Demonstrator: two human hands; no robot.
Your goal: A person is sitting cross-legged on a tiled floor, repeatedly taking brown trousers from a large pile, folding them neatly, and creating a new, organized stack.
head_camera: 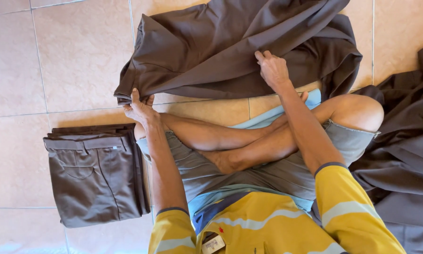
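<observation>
A large dark brown garment of smooth woven cloth (230, 47) lies spread over the pale tiled floor (79, 51) in the upper middle of the frame, creased in long soft folds, its right edge bunched and curling down towards the person's knee. Its lower edge runs from the left-centre of the frame to just above the crossed bare legs.

The left hand (140, 107), at left-centre, pinches the garment's lower-left corner, fingers closed over the doubled hem. The right hand (272, 69), upper middle-right, grips a fold of the same cloth along its lower edge, fingers curled shut on it. The garment stretches between the two hands and away from them towards the top of the frame.

At lower left, just beside the person's left arm, sits a neat stack of folded brown trousers (96, 174). Along the right edge lies a loose heap of more dark brown cloth (404, 155), touching the person's knee.
</observation>
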